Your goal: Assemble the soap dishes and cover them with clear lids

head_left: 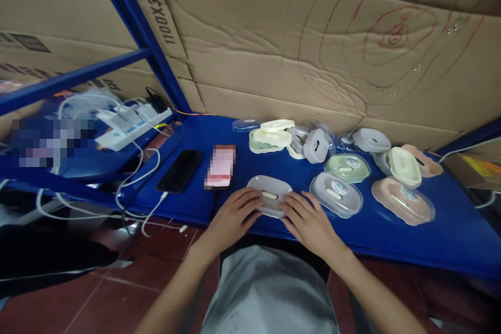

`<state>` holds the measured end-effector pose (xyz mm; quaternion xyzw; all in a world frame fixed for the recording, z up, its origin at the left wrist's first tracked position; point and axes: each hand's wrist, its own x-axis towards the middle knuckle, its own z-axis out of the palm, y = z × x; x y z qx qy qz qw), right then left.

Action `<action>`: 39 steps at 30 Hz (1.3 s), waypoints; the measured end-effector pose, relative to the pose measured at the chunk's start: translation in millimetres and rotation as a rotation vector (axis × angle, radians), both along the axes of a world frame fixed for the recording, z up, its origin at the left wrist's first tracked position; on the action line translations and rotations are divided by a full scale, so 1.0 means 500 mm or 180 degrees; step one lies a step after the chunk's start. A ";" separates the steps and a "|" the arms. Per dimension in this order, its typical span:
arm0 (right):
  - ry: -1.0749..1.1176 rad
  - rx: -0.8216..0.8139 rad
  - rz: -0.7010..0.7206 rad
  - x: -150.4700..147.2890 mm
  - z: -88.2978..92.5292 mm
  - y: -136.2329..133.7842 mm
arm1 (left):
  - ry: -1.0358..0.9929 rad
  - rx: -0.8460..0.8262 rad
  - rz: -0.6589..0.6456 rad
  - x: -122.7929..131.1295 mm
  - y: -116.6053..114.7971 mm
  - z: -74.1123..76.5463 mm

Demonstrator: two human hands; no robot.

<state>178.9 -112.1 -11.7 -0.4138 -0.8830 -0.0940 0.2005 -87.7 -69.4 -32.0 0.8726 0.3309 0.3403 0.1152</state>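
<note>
A grey oval plastic soap dish (274, 186) with a cream bar across its central slot lies near the table's front edge. My left hand (245, 206) grips its left end, fingertips on the top by the bar. On the opposite end, my right hand (307, 216) closes its bent fingers over the rim. To the right are a grey dish under a clear lid (336, 194), a green lidded dish (347, 168) and a pinkish lidded dish (403, 201). My thumbs' contact with the underside cannot be made out.
Several loose cream, green and grey dish parts (274, 135) lie along the cardboard wall. Left of my hands are a phone with a lit screen (220, 167) and a dark phone (180, 171) on a white cable. A power strip (133, 125) sits farther left, beyond a blue frame post (164, 73).
</note>
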 end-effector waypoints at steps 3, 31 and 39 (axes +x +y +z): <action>-0.0034 -0.0126 0.0110 0.015 0.027 0.005 | 0.0011 0.0032 0.0081 0.013 -0.005 0.000; -0.0167 0.1074 -0.0959 0.139 0.109 0.140 | -0.0162 0.0117 0.0406 0.051 -0.039 -0.012; 0.0469 0.0503 0.0159 0.082 0.023 0.049 | -0.0432 -0.0382 0.0350 0.043 -0.031 -0.013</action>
